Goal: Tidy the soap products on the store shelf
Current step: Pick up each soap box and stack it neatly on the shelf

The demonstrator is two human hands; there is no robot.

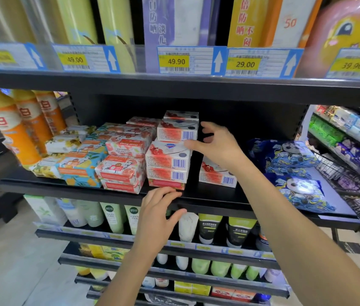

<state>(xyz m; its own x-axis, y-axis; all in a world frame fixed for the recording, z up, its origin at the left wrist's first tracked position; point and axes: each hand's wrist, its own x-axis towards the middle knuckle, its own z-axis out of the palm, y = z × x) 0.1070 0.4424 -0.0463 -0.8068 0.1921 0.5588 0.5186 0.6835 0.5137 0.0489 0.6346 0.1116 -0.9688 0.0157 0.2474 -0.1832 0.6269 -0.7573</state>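
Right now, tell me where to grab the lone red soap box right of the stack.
I'd grip the lone soap box by its two short ends, coming in from the aisle side. It lies flat, barcode face forward, so its underside is out of reach, while gaps show toward the stack and, seemingly, on its right. The right hand is the nearer one.

On your shelf (214,196), wrapped bars (119,171) lie left of the stacked boxes (168,164); one box (216,176) sits to their right.
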